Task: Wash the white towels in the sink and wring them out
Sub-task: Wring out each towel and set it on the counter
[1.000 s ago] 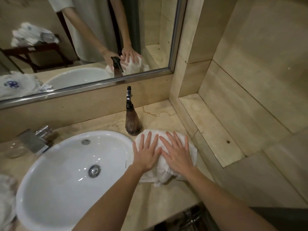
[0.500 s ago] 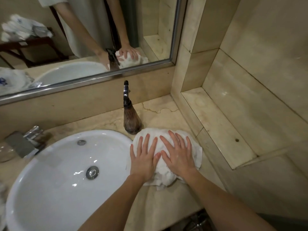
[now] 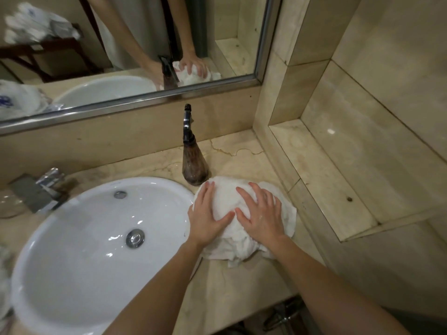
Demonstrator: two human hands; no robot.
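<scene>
Both hands are on the white towel (image 3: 244, 213), which sits bunched in a mound on the marble counter (image 3: 232, 284) just right of the sink (image 3: 92, 250), its left edge at the basin rim. The left hand (image 3: 208, 218) lies along the mound's left flank, fingers straight and together, thumb swung out across the front. It presses and cups, with nothing pinched. The right hand (image 3: 262, 213) is spread over the crown, fingers fanned and bent slightly to follow the curve, palm down. Again that reads as pressing, not a closed grip. With 2 flat palms bearing on a heap like this, my read is that water is being squeezed out against the stone, or the bundle is being gathered before a proper twist. Either way the wringing looks unfinished, since the cloth is not twisted at all. The basin holds no standing water that I can see, only glints on the porcelain around the drain (image 3: 135, 238). The tap (image 3: 41, 189) sits at the far left, no stream visible. A brown pump bottle (image 3: 193, 170) stands just behind the towel, touching or nearly touching it, so a hard shove forward could knock it. The mirror (image 3: 125, 52) shows both hands on the bundle too.
</scene>
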